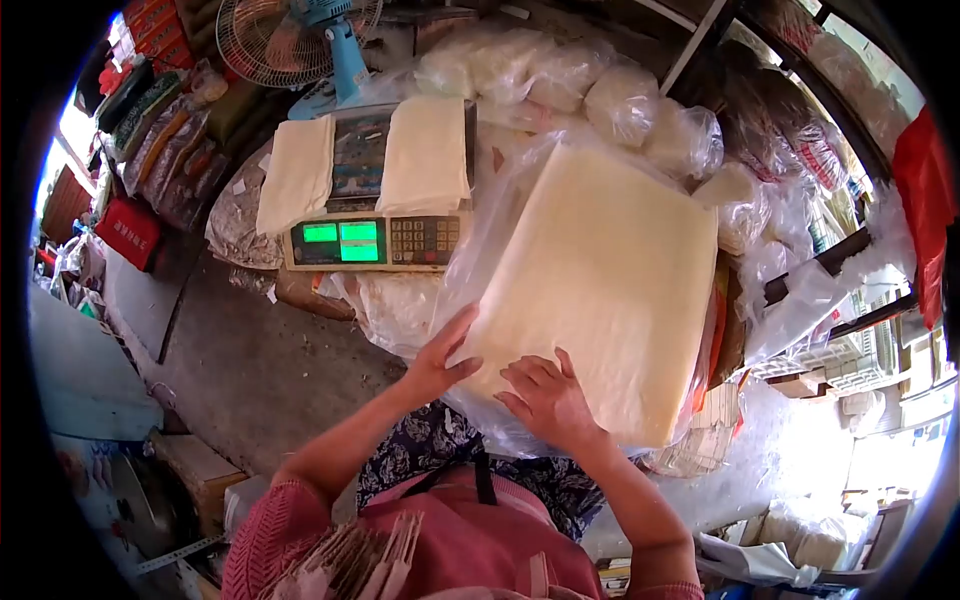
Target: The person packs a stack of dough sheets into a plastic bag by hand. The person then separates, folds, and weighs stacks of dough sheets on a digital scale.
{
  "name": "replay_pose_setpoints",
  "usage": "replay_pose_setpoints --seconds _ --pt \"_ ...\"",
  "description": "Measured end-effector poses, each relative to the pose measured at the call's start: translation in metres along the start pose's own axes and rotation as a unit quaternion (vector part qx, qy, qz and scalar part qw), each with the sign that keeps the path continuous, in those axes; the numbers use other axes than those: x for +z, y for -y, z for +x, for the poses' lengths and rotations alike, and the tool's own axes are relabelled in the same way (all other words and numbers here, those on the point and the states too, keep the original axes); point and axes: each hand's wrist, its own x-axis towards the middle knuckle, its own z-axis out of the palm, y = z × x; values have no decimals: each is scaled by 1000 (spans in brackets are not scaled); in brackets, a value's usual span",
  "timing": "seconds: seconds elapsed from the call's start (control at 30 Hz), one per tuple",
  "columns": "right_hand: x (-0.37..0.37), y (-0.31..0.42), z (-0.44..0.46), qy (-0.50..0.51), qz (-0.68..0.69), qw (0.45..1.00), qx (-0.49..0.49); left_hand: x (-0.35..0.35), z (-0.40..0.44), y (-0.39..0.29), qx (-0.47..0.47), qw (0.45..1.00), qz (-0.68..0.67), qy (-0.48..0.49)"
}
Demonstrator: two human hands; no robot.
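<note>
A broad stack of thin cream-coloured sheets [610, 270] lies on clear plastic film [500, 225] in front of me. My left hand [443, 358] is at the stack's near left edge, fingers extended and thumb apart. Over the near part of the stack is my right hand [548, 400], its fingers loosely bent and spread, with nothing visible in it. Whether either hand presses on the sheets I cannot tell. Beyond my left hand stands a digital scale [375, 242] with green-lit displays. Two smaller piles of folded cream sheets, a left pile [297, 172] and a right pile [427, 153], rest on it.
A blue desk fan [345, 65] stands behind the scale. Several clear bags with pale contents, such as this bag [622, 105], line the back. At the far right hang a red plastic bag [925, 215] and metal shelving [820, 265]. Grey floor [270, 345] shows at the left.
</note>
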Motion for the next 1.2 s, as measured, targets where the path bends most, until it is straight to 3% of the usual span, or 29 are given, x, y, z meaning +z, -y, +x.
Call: replay_pose_setpoints --seconds 0.1,0.27,0.3,0.37,0.4,0.47,0.5,0.6,0.7,0.77,0.9,1.0,1.07,1.1,1.17,1.2 --pt "9 5 3 14 -78 997 -3 11 -16 42 -23 983 -182 -16" --pt "23 4 6 -1 -155 987 -47 15 -19 57 -27 982 -179 -43" --pt "20 3 7 -25 -86 995 -35 14 -19 57 -26 980 -195 -44" --pt "2 -8 11 -77 49 996 -14 11 -14 28 8 996 73 -54" --pt "-10 -15 10 -121 109 982 97 9 -12 9 26 977 204 -60" --pt "-35 -28 8 -202 222 903 308 2 -5 -26 123 924 361 -17" --pt "-39 -31 6 -191 237 899 315 -1 0 -37 170 884 435 5" --pt "-39 -22 -6 -145 264 900 315 4 15 -49 189 927 322 46" --pt "-24 -10 -2 -163 143 966 138 26 22 -45 85 972 219 6" --pt "-14 -8 -2 -169 58 981 74 34 23 -47 112 968 224 -16" --pt "-4 -15 -4 -138 88 967 194 38 28 -54 205 931 273 -132" --pt "-13 -21 3 -75 156 942 288 34 29 -42 183 946 242 -112" --pt "-20 -37 5 -9 251 904 347 25 32 -35 92 968 222 -75" --pt "-21 -51 5 -25 285 890 354 22 33 -35 48 975 211 -55" --pt "-30 -78 4 -58 349 860 366 28 37 -37 53 930 364 26" --pt "-42 -85 7 -73 313 875 363 31 38 -37 55 896 436 63"
